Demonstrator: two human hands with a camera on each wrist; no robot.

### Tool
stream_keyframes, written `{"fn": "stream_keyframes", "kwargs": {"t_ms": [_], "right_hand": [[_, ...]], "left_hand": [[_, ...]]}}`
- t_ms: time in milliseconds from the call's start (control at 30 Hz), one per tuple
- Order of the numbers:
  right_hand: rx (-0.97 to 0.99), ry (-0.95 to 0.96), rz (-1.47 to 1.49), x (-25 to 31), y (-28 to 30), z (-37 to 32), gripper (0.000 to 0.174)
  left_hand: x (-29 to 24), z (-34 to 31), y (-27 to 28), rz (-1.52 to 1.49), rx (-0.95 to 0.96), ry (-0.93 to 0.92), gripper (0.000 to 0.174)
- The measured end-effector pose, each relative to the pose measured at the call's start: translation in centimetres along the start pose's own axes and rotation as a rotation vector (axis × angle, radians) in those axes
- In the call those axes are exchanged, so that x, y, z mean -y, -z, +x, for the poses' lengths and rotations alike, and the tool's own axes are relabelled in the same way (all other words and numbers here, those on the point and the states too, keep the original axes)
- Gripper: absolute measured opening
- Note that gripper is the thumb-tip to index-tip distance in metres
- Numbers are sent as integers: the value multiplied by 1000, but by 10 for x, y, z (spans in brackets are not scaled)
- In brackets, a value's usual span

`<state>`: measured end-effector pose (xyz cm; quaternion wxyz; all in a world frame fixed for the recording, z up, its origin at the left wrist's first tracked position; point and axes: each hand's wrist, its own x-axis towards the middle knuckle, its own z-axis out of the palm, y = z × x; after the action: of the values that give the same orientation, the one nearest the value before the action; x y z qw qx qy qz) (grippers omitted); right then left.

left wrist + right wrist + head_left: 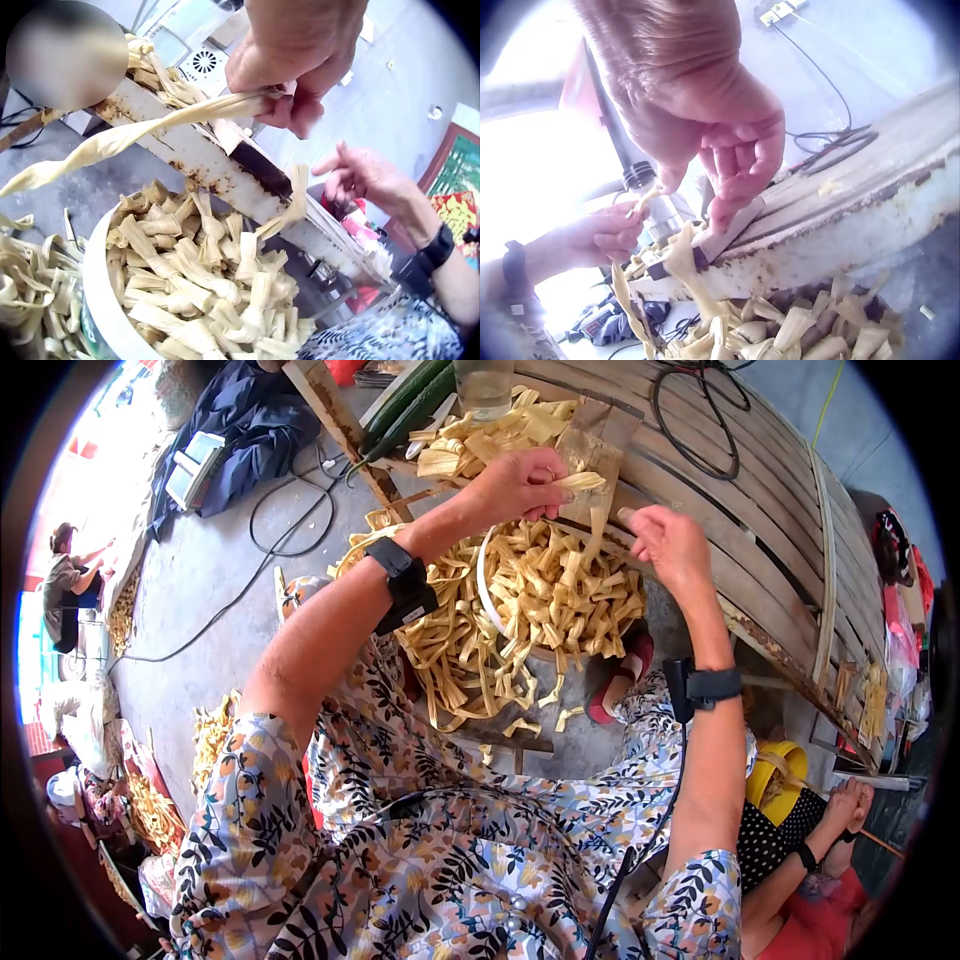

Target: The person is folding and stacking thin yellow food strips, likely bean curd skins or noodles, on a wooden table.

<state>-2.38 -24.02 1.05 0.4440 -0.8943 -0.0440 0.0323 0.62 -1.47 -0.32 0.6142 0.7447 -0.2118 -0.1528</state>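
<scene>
My left hand point(530, 485) pinches one end of a soft pale-yellow strip point(157, 127), which trails down twisted in the left wrist view. To its right, my right hand point(675, 550) hangs with loosely bent fingers and nothing between them. Below that hand a knotted pale-yellow piece point(296, 202) is in the air, above the bucket. The white bucket point(97, 277) stands in front of me, heaped with short knotted pieces point(570, 585). Long loose strips point(440, 660) drape beside it on the left.
A slatted wooden table point(760, 510) with a rusty metal edge point(817, 259) runs beyond the bucket. More strips point(490, 440), a glass jar point(485, 390) and green cucumbers point(410, 405) lie there. A black cable point(690, 420) coils on the slats. Another person's hands point(850, 805) show at lower right.
</scene>
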Motion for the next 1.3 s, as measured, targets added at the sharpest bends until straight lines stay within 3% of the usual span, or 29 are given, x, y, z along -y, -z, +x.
{"fn": "stream_keyframes", "kwargs": {"t_ms": [67,100,167,200,233,267,333,433,467,567,700,800,833,867,900,933,967,1067,1133,1167,1233,1300], "right_hand": [[-152,181,-75,-3,7,1,29],[-207,247,-78,-1,7,5,25],[-146,184,124,8,-9,6,24],[-114,154,228,14,-19,5,24],[-63,75,14,19,-23,0,23],[31,10,113,12,-25,1,21],[225,-122,308,-2,-28,2,18],[125,-76,187,-3,-24,-9,11],[80,-66,187,0,-20,-11,10],[63,-61,161,1,8,-10,9],[339,-18,252,10,9,-19,13],[616,90,409,63,23,-37,32],[666,195,589,68,27,-36,40],[711,301,770,71,30,-36,47],[751,407,953,72,31,-37,54],[693,411,951,71,28,-35,59],[634,418,945,67,24,-31,63],[480,281,791,54,14,-27,52],[323,228,583,58,1,-28,41],[244,324,562,56,-11,-26,27],[270,304,394,52,-13,-26,32],[318,281,311,46,-16,-26,32]], "left_hand": [[-15,-6,-10,149,-38,-17,11],[-3,-3,-17,325,-98,-260,11],[1,-6,-34,746,-150,-539,8],[-5,-9,-41,849,-87,-499,7],[-14,-13,-49,951,-19,-465,6],[-22,-23,-49,746,-16,-543,6],[-20,-26,-48,758,23,-596,10],[-13,-29,-41,509,42,-454,12],[-12,-29,-33,423,154,-185,14],[-7,-28,-8,429,221,-74,15],[-23,-25,9,320,154,-261,16],[-67,-27,13,-38,212,-351,16],[-104,-34,4,-519,409,-83,17],[-115,-36,-3,-534,340,-8,20],[-96,-24,-2,-525,423,-125,20],[-74,-13,-1,-511,506,-248,21],[-69,-15,-6,-454,409,-191,23],[-28,-14,-20,-668,339,13,26],[-16,-22,-26,-954,491,192,30],[-10,-27,-31,-997,584,197,33],[-3,-30,-37,-1075,733,215,40],[2,-31,-38,-1074,712,240,41]]}}
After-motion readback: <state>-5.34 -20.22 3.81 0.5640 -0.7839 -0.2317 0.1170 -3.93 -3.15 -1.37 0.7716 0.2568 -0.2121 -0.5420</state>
